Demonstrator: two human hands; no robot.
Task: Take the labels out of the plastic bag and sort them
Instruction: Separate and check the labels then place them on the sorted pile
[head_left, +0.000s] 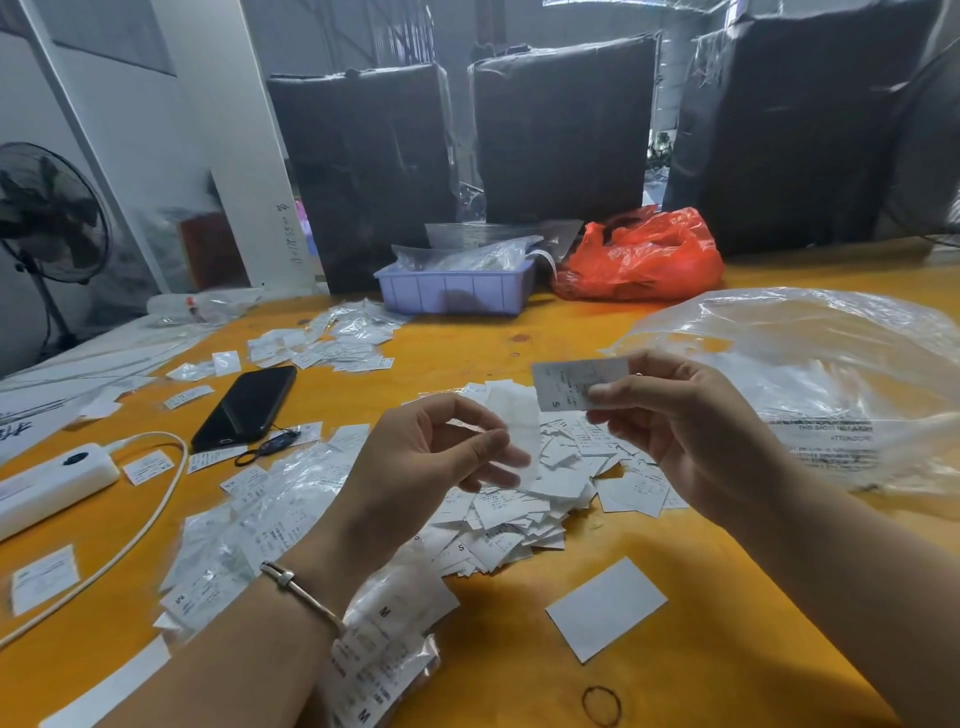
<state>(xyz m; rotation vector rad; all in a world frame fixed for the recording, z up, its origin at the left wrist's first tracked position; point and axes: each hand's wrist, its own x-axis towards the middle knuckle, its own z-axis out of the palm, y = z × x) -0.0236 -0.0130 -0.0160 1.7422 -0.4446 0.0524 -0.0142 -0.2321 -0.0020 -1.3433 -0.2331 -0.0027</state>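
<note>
Likely warehouse, wrapped bales (563, 132), packing table (519, 322)

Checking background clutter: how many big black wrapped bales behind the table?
3: left bale, middle bale and right bale, standing in a row behind the table. More may be hidden beyond.

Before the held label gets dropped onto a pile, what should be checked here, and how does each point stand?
1. Right hand pinches one printed label: ok.
2. Size letter readable on it, an S near its lower edge: ok.
3. Left hand holds the small clear sleeve, which looks empty: ok.
4. Matching pile of loose S labels lies under the hands: ok.
5. M labels in bags kept apart near the left wrist: ok.
6. Only one label pinched, not two stuck together: cannot tell.
</note>
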